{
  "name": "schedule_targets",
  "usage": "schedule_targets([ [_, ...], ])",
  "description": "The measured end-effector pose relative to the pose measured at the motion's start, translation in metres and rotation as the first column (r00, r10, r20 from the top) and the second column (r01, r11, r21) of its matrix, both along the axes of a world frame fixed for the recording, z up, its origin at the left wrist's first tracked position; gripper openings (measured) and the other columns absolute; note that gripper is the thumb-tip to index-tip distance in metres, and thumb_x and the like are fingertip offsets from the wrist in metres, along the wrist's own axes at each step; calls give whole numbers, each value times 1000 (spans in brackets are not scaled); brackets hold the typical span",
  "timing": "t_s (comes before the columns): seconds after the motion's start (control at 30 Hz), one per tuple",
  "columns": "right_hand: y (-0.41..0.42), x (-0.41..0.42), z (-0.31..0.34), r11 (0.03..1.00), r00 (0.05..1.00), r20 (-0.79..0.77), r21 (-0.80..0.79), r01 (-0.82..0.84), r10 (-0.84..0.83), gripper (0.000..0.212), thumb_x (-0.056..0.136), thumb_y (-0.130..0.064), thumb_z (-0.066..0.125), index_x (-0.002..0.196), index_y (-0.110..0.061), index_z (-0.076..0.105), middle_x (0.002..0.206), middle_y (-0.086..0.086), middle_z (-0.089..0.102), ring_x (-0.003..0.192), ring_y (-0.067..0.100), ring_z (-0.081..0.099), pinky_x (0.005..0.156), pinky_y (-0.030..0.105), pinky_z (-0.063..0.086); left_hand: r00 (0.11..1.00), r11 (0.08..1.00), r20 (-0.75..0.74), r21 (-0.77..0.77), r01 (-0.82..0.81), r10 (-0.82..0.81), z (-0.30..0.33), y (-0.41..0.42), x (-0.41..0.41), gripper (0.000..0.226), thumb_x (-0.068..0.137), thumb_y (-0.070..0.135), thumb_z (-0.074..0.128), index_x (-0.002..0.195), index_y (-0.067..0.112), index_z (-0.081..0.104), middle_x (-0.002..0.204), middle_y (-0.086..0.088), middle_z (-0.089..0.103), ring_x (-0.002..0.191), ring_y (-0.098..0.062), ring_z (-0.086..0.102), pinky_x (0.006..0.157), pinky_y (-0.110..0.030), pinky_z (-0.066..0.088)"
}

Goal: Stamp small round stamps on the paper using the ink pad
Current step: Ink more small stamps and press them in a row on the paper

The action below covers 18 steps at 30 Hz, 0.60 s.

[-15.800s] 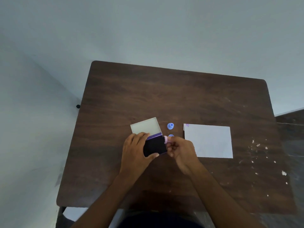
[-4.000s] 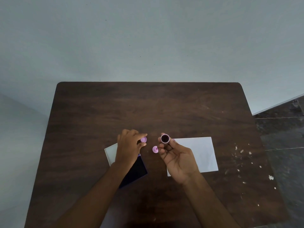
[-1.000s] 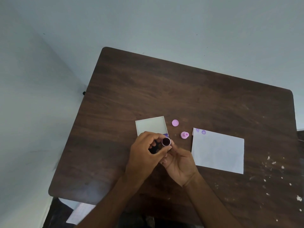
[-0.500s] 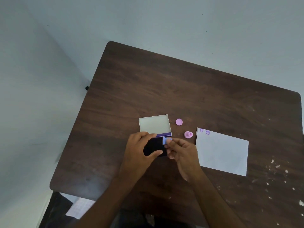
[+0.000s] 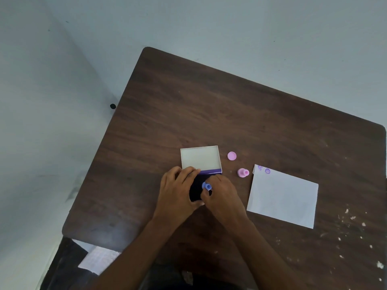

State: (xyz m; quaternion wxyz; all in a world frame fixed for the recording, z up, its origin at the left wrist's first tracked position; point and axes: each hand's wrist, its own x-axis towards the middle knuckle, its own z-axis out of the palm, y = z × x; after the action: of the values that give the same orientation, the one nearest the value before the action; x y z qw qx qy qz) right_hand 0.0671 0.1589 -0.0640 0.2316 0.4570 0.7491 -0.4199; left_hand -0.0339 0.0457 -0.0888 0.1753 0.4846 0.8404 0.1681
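An ink pad [image 5: 196, 190] with a dark inked face lies on the brown table [image 5: 230, 114], its pale lid [image 5: 200, 158] hinged open behind it. My left hand [image 5: 178, 191] grips the pad's left side. My right hand [image 5: 223, 195] pinches a small blue round stamp [image 5: 207, 186] and holds it face down on the pad. To the right lies a white sheet of paper [image 5: 282, 197] with two purple prints [image 5: 264, 169] near its top left corner.
A pink round stamp [image 5: 243, 172] lies on its side between the pad and the paper. A pink cap [image 5: 231, 155] sits behind it. White flecks [image 5: 354, 218] dot the table's right side. A white sheet [image 5: 98, 259] lies below the table's near left edge.
A second ago my right hand held the stamp face up near the pad. It has since turned the stamp over and lowered it onto the dark pad.
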Motion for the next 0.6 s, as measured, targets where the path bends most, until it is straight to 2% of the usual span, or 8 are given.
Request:
schedule_targets([
  [0.13,0,-2,-2,1000,999,32,-22,-6,7,55,93,-26,61,141,-14,37,147,5,43,129,20,43,109,27,30,999,1000,25,-2,21,-21,-2,0,-2,84,61,58,77,131,17,57,134,-4,58,122,-28,53,107,-45,38],
  [0.2,0,-2,-2,999,999,30,20,-45,44,52,93,-27,61,139,-14,40,146,5,45,127,21,45,109,27,31,999,999,42,-9,34,-33,-3,0,-3,84,64,60,74,134,17,54,138,-4,56,126,-25,50,112,-43,35],
  [0.27,0,-3,-4,996,997,28,57,-75,73,49,93,-27,61,137,-13,42,143,6,48,125,21,47,108,27,32,999,1000,36,14,25,-25,-3,0,-3,81,64,58,76,131,16,57,135,-5,58,123,-26,53,109,-44,38],
  [0.33,0,-7,-6,998,997,46,41,-56,54,52,93,-26,62,138,-12,41,144,7,46,126,22,46,109,28,31,999,999,29,39,13,-15,-3,1,-3,78,63,55,79,127,14,61,130,-6,62,118,-27,57,106,-46,42],
  [0.43,2,-10,-10,1000,997,81,16,-3,2,56,92,-26,63,140,-13,38,146,7,44,128,23,44,111,31,30,999,999,39,38,8,-10,-6,2,-2,78,65,57,77,128,15,60,132,-5,61,120,-25,56,109,-45,39],
  [0.6,8,-17,-17,1000,991,131,24,14,-17,56,89,-27,67,137,-13,43,141,7,50,122,23,49,107,31,35,999,999,48,43,21,-23,-11,2,-3,77,67,58,74,128,13,60,131,-6,61,120,-25,57,109,-47,38],
])
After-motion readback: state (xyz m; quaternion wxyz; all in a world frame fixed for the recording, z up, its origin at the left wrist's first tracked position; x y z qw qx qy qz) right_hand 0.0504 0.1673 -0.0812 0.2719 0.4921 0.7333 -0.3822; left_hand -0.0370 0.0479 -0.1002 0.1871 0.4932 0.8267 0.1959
